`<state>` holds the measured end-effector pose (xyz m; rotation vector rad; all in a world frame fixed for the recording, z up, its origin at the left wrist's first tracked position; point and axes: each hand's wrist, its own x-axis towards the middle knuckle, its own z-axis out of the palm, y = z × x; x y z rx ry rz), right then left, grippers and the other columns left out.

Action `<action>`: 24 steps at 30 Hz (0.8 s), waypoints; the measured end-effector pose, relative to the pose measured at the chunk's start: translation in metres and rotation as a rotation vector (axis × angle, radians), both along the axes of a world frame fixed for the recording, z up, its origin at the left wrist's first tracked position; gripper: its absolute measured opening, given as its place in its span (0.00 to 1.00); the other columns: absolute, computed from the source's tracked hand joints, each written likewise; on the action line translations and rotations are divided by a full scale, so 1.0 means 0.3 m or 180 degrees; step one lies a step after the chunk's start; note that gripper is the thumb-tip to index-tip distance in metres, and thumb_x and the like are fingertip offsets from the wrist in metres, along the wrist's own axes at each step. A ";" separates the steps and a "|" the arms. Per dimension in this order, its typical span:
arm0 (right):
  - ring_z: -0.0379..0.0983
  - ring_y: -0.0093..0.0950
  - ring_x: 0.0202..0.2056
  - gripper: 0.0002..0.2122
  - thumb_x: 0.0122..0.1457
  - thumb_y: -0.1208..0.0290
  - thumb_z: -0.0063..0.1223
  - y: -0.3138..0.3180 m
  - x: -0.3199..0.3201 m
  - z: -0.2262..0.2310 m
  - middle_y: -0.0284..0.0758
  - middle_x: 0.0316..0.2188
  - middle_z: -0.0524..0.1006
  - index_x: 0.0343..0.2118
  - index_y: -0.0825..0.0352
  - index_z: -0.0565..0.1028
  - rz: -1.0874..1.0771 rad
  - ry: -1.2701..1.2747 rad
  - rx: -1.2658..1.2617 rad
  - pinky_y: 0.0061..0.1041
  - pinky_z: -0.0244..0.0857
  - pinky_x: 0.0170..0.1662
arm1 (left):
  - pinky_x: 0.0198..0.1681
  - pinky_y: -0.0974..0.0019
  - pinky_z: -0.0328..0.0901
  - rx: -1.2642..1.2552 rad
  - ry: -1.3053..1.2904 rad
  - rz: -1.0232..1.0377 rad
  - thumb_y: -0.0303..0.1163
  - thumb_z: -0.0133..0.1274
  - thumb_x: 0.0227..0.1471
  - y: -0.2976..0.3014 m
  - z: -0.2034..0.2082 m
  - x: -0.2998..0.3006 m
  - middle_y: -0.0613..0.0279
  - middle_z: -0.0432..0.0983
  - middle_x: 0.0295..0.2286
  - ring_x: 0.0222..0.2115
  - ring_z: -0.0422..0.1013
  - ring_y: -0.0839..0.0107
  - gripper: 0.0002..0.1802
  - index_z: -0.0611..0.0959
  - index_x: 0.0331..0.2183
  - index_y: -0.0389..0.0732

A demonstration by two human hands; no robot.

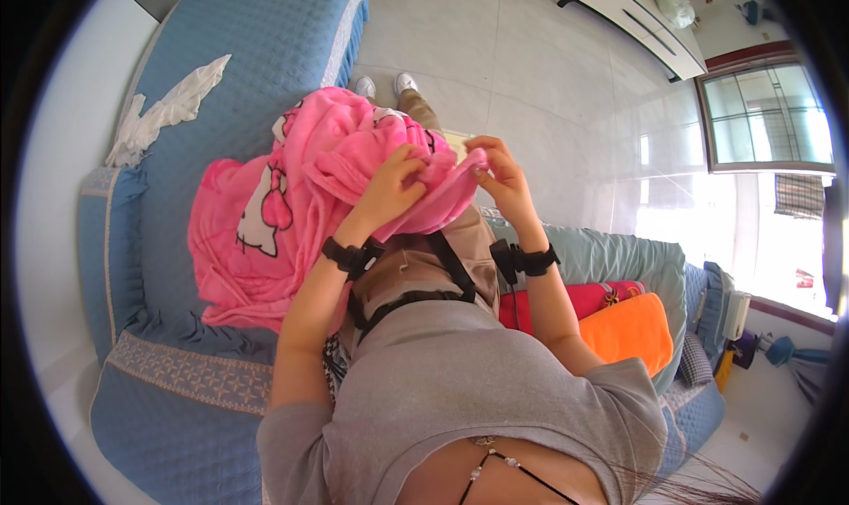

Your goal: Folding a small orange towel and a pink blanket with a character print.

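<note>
While most of the pink blanket [265, 222] spills over the blue bed [256, 36] at middle left of the frame, its top edge is bunched up at the center, right between both hands. Left hand [393, 187] has its fingers curled into a thick wad of the fabric, gripping it. Right hand [500, 173] is pinching a thin bit of the hem between thumb and fingers, just beside the left one.

Stuff that's hard to see: the blanket covers most of the person's lap, so only the white shoes [385, 85] poke out past it at upper center. Cartoon print on the blanket is folded over itself, only partly readable as a shape. A white cloth [168, 111] lies on the bed at upper left, well apart from the blanket. Red and orange cushions [619, 319] at lower right are half hidden behind the right forearm.

Open room: pale tiled floor [531, 72] across the upper middle is bare, and the bed past the blanket's upper edge too.
</note>
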<state>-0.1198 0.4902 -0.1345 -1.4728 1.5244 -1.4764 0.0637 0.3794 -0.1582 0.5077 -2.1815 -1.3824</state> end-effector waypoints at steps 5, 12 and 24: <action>0.65 0.29 0.45 0.09 0.46 0.84 0.48 -0.022 0.015 0.016 0.34 0.42 0.69 0.33 0.70 0.70 0.0367 0.0038 0.0280 0.25 0.57 0.49 | 0.48 0.66 0.57 0.0176 0.0107 -0.0178 0.23 0.48 0.38 0.019 0.036 -0.017 0.50 0.63 0.40 0.45 0.61 0.58 0.14 0.73 0.33 0.31; 0.67 0.24 0.40 0.12 0.44 0.82 0.51 -0.019 0.022 0.034 0.32 0.34 0.73 0.35 0.70 0.71 -0.0006 -0.0643 0.0761 0.23 0.60 0.45 | 0.42 0.66 0.60 0.0084 0.0291 0.0107 0.18 0.48 0.39 0.018 0.051 -0.020 0.56 0.65 0.35 0.38 0.65 0.62 0.17 0.75 0.37 0.34; 0.66 0.16 0.36 0.13 0.47 0.84 0.50 -0.021 0.039 0.095 0.29 0.32 0.73 0.39 0.70 0.71 0.0685 -0.1170 0.1056 0.18 0.61 0.38 | 0.42 0.76 0.61 0.1771 0.1230 0.0532 0.17 0.45 0.49 0.022 0.094 -0.025 0.56 0.71 0.38 0.40 0.67 0.75 0.19 0.67 0.45 0.34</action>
